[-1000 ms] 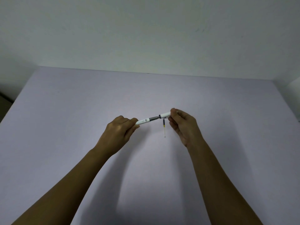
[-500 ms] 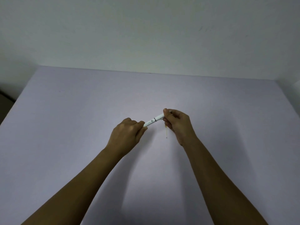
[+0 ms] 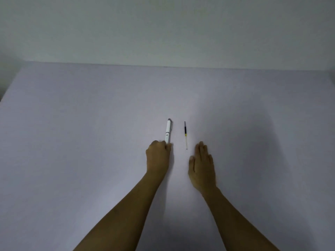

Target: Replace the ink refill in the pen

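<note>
My left hand grips the pen; right hand lies flat, empty. Risk: loose refill, at the pen's 3 o'clock, rolling across the desk if nudged.

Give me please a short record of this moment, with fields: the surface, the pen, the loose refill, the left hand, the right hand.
surface: pale lilac table, a plain wall behind it
pen: white pen lying on the table, pointing away from the person, looks assembled
loose refill: thin refill with a dark far part and a clear near part, lying right of the pen, apart from it
left hand: left hand, grip closed on the near end of the pen
right hand: right hand flat and open on the table, holding nothing, just short of the refill
</note>
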Demonstrator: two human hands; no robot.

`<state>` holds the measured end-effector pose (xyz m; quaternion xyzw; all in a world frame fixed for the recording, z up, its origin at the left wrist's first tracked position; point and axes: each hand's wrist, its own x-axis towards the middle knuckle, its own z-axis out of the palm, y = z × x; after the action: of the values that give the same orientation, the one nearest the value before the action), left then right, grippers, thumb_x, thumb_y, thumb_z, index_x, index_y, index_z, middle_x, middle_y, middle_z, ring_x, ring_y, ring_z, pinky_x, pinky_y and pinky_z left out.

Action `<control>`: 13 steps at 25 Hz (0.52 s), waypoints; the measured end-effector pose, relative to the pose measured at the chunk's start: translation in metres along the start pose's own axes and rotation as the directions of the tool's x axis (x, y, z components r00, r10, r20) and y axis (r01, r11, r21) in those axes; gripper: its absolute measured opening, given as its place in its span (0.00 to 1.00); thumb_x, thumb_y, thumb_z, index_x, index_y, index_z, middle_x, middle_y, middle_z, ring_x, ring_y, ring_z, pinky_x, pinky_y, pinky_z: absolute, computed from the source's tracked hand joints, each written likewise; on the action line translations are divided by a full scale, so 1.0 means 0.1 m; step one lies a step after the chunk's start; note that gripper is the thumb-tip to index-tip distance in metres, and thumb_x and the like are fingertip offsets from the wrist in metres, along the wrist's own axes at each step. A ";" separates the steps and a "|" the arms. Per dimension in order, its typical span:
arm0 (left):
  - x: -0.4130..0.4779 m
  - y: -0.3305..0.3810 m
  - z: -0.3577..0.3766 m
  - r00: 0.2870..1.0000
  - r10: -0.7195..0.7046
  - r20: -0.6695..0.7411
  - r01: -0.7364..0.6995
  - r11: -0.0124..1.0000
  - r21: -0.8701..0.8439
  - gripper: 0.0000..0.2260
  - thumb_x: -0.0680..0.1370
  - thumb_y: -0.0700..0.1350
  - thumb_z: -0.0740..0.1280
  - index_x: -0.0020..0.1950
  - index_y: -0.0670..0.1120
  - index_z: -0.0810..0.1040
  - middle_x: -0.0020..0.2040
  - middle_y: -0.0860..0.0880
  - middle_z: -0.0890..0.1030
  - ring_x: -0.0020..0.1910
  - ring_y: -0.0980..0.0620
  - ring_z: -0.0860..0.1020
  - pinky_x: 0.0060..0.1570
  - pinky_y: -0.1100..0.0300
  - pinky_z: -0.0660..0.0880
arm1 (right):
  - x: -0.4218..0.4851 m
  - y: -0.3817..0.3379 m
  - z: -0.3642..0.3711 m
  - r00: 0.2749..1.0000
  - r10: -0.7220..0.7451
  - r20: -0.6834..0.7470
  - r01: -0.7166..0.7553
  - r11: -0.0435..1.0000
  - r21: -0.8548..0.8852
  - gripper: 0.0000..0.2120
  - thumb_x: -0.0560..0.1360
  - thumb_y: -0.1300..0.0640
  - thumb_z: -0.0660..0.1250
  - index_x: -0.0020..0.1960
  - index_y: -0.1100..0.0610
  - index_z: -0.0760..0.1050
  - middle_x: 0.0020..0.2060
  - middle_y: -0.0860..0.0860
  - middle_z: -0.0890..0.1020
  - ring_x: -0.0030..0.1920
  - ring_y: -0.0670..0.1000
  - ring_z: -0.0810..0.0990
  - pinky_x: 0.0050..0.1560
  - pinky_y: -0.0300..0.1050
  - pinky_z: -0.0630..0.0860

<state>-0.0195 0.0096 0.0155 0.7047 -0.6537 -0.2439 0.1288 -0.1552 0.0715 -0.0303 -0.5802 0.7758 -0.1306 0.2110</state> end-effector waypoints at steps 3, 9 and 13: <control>0.01 0.08 0.15 0.999 -0.008 -0.039 0.007 1.000 -0.020 0.13 0.80 0.45 0.61 0.47 0.37 0.79 0.42 0.40 0.79 0.36 0.45 0.75 0.34 0.58 0.67 | -0.04 0.06 0.08 0.998 -0.045 -0.044 0.039 0.990 -0.139 0.28 0.77 0.51 0.45 0.72 0.64 0.59 0.72 0.60 0.65 0.72 0.58 0.64 0.69 0.52 0.55; -0.02 0.00 0.33 0.994 -0.053 -0.099 0.044 0.994 -0.096 0.11 0.78 0.45 0.64 0.48 0.37 0.79 0.42 0.40 0.79 0.38 0.45 0.76 0.38 0.56 0.75 | -0.02 0.11 0.12 0.999 -0.046 -0.018 0.040 0.974 -0.224 0.28 0.77 0.50 0.44 0.73 0.63 0.57 0.73 0.59 0.63 0.73 0.57 0.62 0.70 0.53 0.54; -0.03 0.02 0.34 0.993 -0.057 -0.100 0.046 0.993 -0.108 0.12 0.78 0.48 0.64 0.47 0.38 0.77 0.42 0.41 0.78 0.36 0.47 0.74 0.37 0.58 0.74 | 0.01 0.12 0.09 0.997 -0.073 -0.014 0.069 0.976 -0.207 0.30 0.76 0.48 0.41 0.74 0.63 0.54 0.74 0.58 0.60 0.74 0.56 0.58 0.71 0.52 0.50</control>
<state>-0.0386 0.0170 -0.0120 0.7251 -0.6141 -0.2446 0.1932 -0.1613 0.0742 -0.0439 -0.6248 0.7662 -0.0632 0.1365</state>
